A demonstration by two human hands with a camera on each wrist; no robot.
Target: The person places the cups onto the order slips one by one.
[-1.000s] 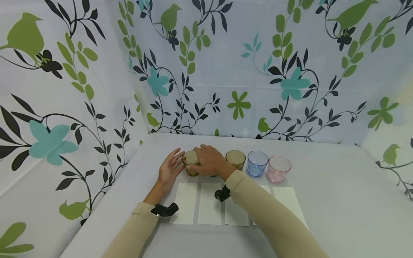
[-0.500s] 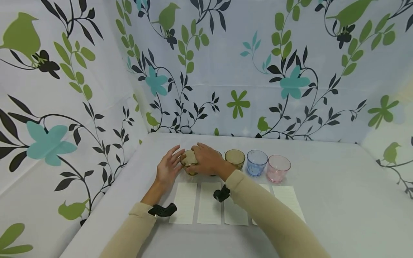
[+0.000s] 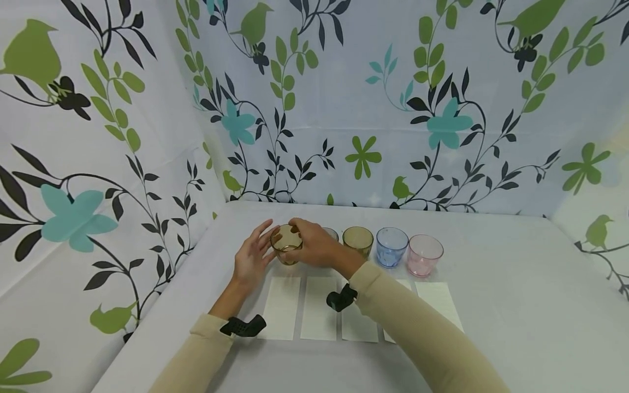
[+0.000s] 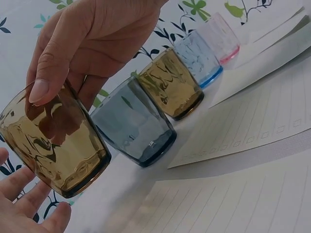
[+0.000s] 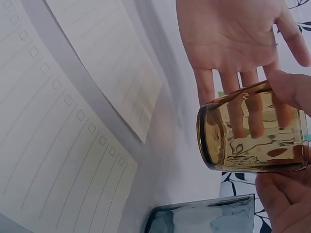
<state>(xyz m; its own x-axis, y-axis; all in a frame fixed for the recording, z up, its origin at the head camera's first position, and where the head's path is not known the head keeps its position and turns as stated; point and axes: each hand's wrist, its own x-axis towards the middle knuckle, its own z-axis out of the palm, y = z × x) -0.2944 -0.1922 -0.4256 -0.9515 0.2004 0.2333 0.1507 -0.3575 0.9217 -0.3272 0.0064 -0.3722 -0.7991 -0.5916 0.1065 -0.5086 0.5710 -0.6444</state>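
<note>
A patterned cloth [image 3: 73, 147] hangs along the left and far edges of the white surface [image 3: 530, 284]. Nearest the left edge, the left hand [image 3: 249, 263] comes in from the near side in a beige sleeve [image 3: 196, 349], a black device [image 3: 243, 326] at its wrist. Its fingers are spread and mostly straight, beside the first amber glass [image 3: 285, 238]; whether they all touch it, I cannot tell. That glass is towards the far-left corner of the surface, at the left end of a row of five. The right hand [image 3: 316, 244] reaches over from the near side and pinches its rim between thumb and fingers.

Just right of it stands a grey glass [image 4: 136, 121], partly hidden by the right hand from above, then a second amber glass [image 3: 358, 240], a blue glass [image 3: 391, 248] and a pink glass [image 3: 424, 256]. Lined paper sheets [image 3: 282, 308] lie between the row and the surface's near edge, some partly covered by the right sleeve [image 3: 417, 327].
</note>
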